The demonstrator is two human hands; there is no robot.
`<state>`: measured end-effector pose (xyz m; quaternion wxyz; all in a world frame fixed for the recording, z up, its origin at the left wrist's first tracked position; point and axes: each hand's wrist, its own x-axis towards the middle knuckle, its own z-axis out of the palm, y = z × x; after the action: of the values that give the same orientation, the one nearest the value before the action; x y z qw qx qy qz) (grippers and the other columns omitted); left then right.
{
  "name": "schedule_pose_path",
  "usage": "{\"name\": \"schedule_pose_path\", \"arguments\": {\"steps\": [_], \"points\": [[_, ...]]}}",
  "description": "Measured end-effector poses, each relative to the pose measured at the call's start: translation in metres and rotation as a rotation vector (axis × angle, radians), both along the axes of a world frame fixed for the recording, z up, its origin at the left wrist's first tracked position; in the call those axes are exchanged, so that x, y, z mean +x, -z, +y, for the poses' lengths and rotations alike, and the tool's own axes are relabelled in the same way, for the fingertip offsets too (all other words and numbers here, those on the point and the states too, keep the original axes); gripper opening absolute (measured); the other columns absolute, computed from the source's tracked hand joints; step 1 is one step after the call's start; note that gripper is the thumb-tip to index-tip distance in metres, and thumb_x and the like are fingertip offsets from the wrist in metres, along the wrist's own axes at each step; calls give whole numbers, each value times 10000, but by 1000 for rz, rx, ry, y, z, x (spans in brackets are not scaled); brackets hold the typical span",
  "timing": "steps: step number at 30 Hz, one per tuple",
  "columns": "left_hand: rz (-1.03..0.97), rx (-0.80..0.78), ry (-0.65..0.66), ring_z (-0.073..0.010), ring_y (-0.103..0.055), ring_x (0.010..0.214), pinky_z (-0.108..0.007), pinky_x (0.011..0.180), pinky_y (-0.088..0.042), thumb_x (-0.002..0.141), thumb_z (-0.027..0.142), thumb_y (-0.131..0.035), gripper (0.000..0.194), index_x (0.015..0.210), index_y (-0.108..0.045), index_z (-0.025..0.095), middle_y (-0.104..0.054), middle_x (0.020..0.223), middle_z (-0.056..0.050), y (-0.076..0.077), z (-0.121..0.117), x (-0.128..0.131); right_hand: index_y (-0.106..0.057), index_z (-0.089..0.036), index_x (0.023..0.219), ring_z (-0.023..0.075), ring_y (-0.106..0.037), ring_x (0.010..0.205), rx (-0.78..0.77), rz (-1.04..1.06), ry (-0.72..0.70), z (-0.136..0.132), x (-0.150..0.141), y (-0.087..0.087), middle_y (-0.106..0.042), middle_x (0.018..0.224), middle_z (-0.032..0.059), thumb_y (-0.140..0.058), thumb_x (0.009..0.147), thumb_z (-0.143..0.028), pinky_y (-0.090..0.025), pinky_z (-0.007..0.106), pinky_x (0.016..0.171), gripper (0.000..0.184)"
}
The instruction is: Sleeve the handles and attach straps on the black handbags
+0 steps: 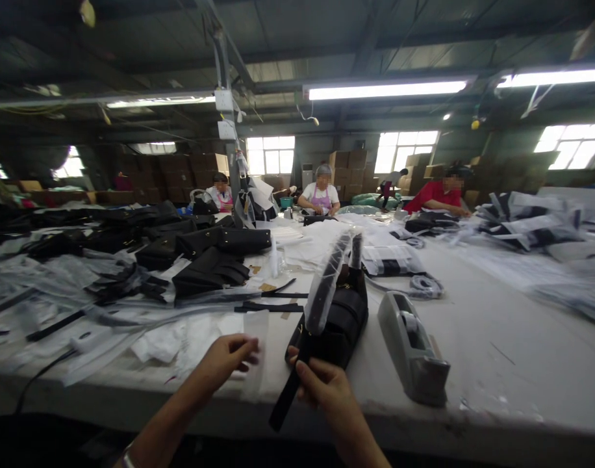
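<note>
My right hand [327,387] pinches a black strap [290,390], whose loose end hangs over the table's front edge. A translucent plastic sleeve [327,286] covers an upper length of strap that rises over a black handbag [343,318]. The bag lies on the table just beyond my right hand. To the left, my left hand [227,361] has its fingers bent and closed on a thin clear plastic sleeve [257,348]; the fingertips are slightly blurred. Crumpled white tissue paper [156,344] lies beside my left hand.
A grey tape dispenser [414,351] stands right of the bag. Black bags [212,273] and plastic-wrapped straps [117,279] pile up at the left. Wrapped pieces [526,221] are heaped at the far right. Several people work across the white table [497,325].
</note>
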<state>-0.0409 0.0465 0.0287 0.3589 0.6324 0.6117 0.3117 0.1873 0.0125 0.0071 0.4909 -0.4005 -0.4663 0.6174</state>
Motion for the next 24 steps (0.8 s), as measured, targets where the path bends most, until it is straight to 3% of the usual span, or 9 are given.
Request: {"name": "schedule_pose_path", "arguments": {"steps": [4, 6, 8, 11, 13, 16, 20, 24], "points": [[-234, -218, 215, -176, -670, 627, -220, 538, -460, 810, 545, -607, 423, 786, -720, 137, -714, 679, -45, 2, -29, 30, -784, -157, 982, 61, -383, 446, -4, -4, -4, -3, 1, -1, -571, 511, -13, -742, 693, -588, -260, 190, 441, 520], [-231, -209, 269, -160, -639, 586, -220, 543, -450, 822, 526, -607, 409, 760, -729, 141, -698, 640, -26, 0, -37, 39, -783, -154, 966, 56, -364, 448, 4, -30, -1, -3, 3, 0, -550, 502, -26, -721, 734, -566, -246, 192, 453, 478], [-232, -119, 288, -189, -666, 683, -242, 635, -488, 823, 499, -620, 371, 817, -750, 152, -732, 729, -36, -4, -39, 46, -785, -146, 914, 57, -353, 459, 26, -56, 10, -3, 4, 1, -528, 498, -33, -702, 762, -553, -237, 196, 461, 443], [-297, 55, 223, -260, -672, 944, -297, 844, -500, 812, 463, -648, 358, 999, -750, 176, -763, 948, -58, -12, -36, 54, -779, -135, 854, 61, -348, 467, 52, -86, 24, -4, 2, 2, -505, 492, -37, -687, 777, -553, -235, 203, 463, 434], [-358, 103, 153, -274, -664, 982, -315, 889, -488, 817, 439, -650, 338, 998, -757, 174, -767, 967, -64, -15, -34, 58, -774, -127, 835, 63, -344, 459, 56, -100, 27, -3, 0, 2, -504, 490, -34, -686, 774, -560, -233, 209, 457, 446], [-422, 91, 79, -260, -673, 922, -300, 854, -486, 813, 407, -667, 272, 888, -778, 171, -775, 882, -59, -14, -33, 58, -775, -118, 819, 65, -350, 457, 65, -121, 27, -3, 1, 2, -517, 497, -24, -686, 770, -567, -240, 214, 453, 460], [-407, 18, 16, -227, -670, 789, -278, 764, -477, 765, 438, -709, 287, 767, -765, 156, -760, 760, -51, -5, -36, 45, -785, -142, 949, 64, -360, 452, 52, -110, 9, -3, 7, 2, -536, 500, -23, -689, 773, -562, -256, 207, 443, 465], [-393, -60, -49, -171, -620, 634, -247, 656, -444, 672, 433, -779, 297, 636, -705, 148, -708, 619, -14, 5, -43, 28, -790, -145, 930, 48, -411, 474, -70, 110, 4, -7, 8, 0, -645, 608, 18, -771, 726, -494, -313, 172, 439, 404]]}}
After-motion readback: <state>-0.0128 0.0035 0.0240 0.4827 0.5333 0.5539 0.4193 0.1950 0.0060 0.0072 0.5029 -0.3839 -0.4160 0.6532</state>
